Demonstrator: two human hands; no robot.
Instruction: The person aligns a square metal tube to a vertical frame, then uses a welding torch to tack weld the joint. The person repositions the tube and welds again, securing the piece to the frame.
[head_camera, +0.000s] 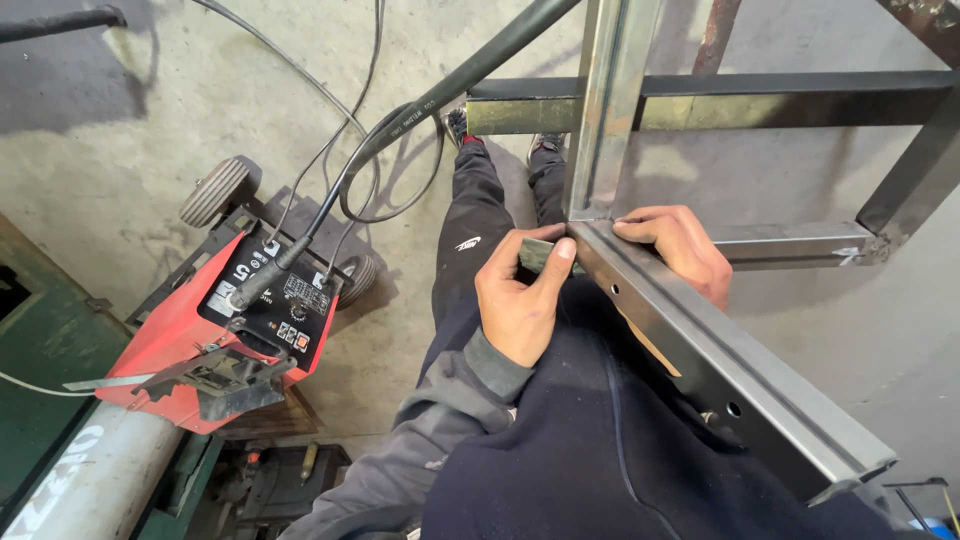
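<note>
Head view: your left hand (517, 300) pinches a small flat metal piece (537, 254) against the steel frame (700, 350) corner. Your right hand (682, 248) rests curled on that corner's far side. Red welding machine (225, 325) sits left of the frame, on the floor.

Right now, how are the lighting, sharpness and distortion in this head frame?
Head view: soft, even daylight; faint shadows on the concrete floor. Left hand, right hand and steel frame sharp, mild sheen on the metal. Wide-angle lens bends the edges; red welding machine crisp.
</note>
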